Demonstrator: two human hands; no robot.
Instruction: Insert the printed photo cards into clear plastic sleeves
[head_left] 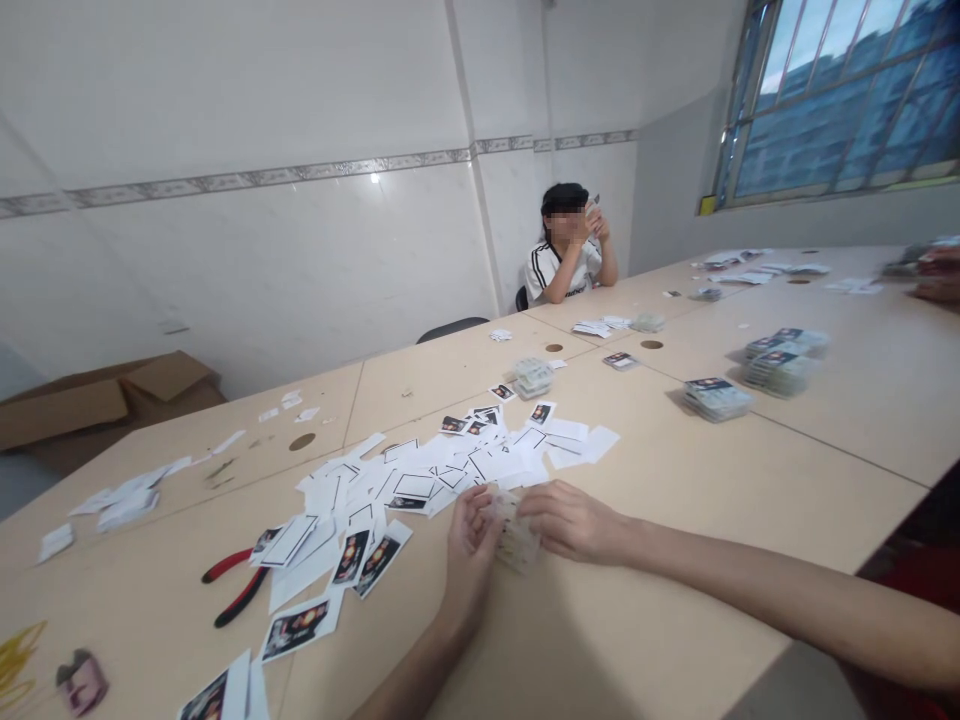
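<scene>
Clear plastic packets in a small stack [517,535], gripped over the tan table [675,510], left hand [471,555] with fingers curled together around them, right hand [570,522] with fingers together against their far side, white paper offcuts [420,465] just beyond, red-handled pliers [234,585] off left

Pliers [241,597] lie left of what look like paper cutouts [442,460].

Bare left hand [471,560], bare right hand [571,522]
</scene>
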